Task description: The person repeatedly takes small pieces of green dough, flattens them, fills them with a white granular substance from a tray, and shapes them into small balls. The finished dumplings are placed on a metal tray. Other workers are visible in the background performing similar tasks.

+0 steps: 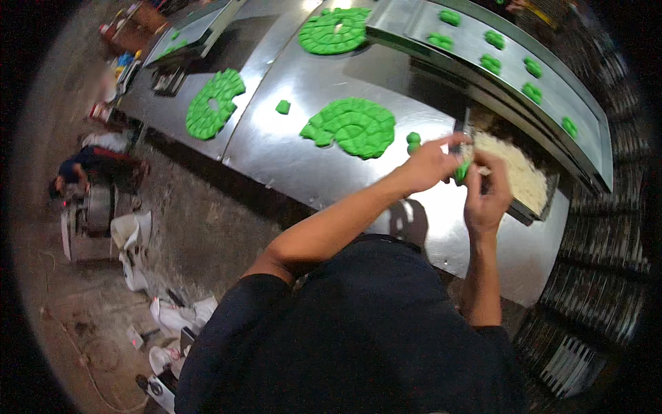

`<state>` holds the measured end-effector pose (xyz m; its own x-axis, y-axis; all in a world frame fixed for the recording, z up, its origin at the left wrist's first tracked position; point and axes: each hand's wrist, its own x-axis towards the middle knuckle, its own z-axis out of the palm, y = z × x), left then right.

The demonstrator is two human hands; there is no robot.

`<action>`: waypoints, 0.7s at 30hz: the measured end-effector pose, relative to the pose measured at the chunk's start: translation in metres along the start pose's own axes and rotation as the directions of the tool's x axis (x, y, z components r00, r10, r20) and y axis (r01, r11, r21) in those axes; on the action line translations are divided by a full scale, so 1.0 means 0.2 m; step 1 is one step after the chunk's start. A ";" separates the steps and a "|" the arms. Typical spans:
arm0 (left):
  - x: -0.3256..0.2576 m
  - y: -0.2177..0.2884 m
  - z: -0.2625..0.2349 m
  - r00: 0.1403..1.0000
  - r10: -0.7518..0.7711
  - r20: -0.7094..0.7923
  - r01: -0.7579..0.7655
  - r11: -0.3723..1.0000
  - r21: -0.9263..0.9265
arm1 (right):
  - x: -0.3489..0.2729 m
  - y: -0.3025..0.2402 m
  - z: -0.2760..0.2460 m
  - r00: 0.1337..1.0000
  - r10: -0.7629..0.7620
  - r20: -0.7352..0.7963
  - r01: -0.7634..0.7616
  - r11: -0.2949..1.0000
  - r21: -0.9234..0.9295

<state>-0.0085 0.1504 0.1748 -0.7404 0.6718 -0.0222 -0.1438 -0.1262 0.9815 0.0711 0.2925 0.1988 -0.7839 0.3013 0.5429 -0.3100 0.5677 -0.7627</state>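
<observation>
Over the near right part of the steel table, my left hand [431, 165] and my right hand [491, 196] meet with their fingers closed around a small piece of green dough [462, 172]. Whitish shreds show at the fingertips, slightly blurred by motion. Just beyond and to the right of my hands lies a metal pan [527, 215] filled with pale shredded filling [516, 169]. Two small green dough balls [413, 140] rest on the table left of my left hand. Further left is a large scored round of green dough [357, 127] with part of its edge gone.
A long metal tray [552, 117] along the far right holds several shaped green pieces. More scored dough rounds lie at the far middle [334, 34] and left [214, 107], with a loose dough piece [283, 107] between. Another person [79, 169] is off left.
</observation>
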 end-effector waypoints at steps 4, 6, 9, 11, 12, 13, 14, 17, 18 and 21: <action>-0.23 -0.38 -0.35 0.997 -0.061 -0.036 0.068 0.669 0.741 | -0.39 0.31 0.02 0.896 0.193 0.400 -0.118 0.972 -0.205; -0.34 -0.53 -0.76 0.870 0.207 -0.447 0.283 0.531 0.798 | -0.59 0.49 0.04 0.953 0.170 0.249 -0.071 0.929 -0.363; -0.45 -0.60 -1.22 0.561 0.490 -0.667 0.607 0.305 0.734 | -0.78 0.57 0.29 0.951 0.153 0.270 0.007 0.859 -0.513; -0.45 -0.59 -1.27 0.635 0.371 -0.678 0.577 0.357 0.735 | -0.70 0.51 0.51 0.906 0.063 0.418 0.091 0.936 -0.339; -0.44 -0.59 -1.28 0.674 0.310 -0.670 0.554 0.387 0.737 | -0.60 0.47 0.58 0.868 0.019 0.496 0.140 0.950 -0.280; -0.44 -0.60 -1.29 0.656 0.318 -0.684 0.527 0.455 0.718 | -0.55 0.54 0.63 0.843 -0.064 0.534 0.246 0.929 -0.276; -0.45 -0.60 -1.31 0.663 0.316 -0.679 0.502 0.484 0.716 | -0.46 0.56 0.62 0.838 -0.113 0.534 0.313 0.901 -0.300; -0.63 -0.60 -1.41 0.657 0.284 -0.698 0.523 0.495 0.694 | -0.41 0.63 0.43 0.844 -0.198 0.498 0.433 0.800 -0.416; -0.71 -0.60 -1.45 0.641 0.268 -0.719 0.577 0.450 0.682 | -0.50 0.65 0.39 0.923 0.043 0.383 0.153 0.872 -0.466; -0.84 -0.60 -1.36 0.487 0.232 -0.842 0.719 0.442 0.537 | -0.68 0.62 0.40 0.937 -0.047 0.345 0.160 0.939 -0.306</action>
<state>-0.0457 -0.1448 0.0089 -0.9467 -0.3170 0.0567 -0.2431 0.8191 0.5196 0.0955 0.2599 0.0031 -0.9058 -0.0087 0.4236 -0.2516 0.8153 -0.5215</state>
